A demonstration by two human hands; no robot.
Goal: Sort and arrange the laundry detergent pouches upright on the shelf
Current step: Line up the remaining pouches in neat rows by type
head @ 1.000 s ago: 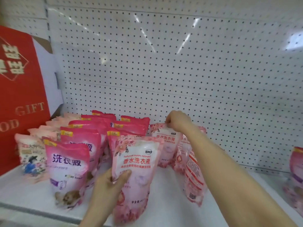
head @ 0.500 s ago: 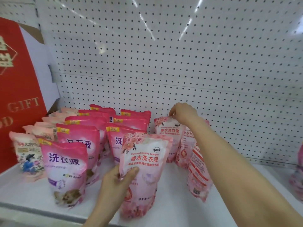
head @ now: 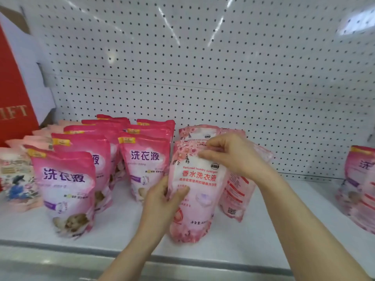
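A pale pink floral detergent pouch [head: 199, 191] stands upright near the front of the white shelf [head: 125, 230]. My left hand [head: 162, 201] grips its left edge with the thumb across the front. My right hand [head: 229, 155] pinches its top right corner. Directly behind it stands another floral pouch [head: 194, 131], and a third pouch [head: 237, 195] leans to the right, its back label showing. Rows of bright pink pouches [head: 142, 161] stand upright to the left.
A red gift box [head: 14, 94] stands at the far left, with a pale illustrated pouch [head: 16, 179] in front of it. More pink pouches [head: 359, 185] lean at the right edge. White pegboard [head: 203, 67] backs the shelf.
My right hand left the rear floral pouch and came forward onto the top of the front pouch. The front pouch shifted right, in line with the rear one.
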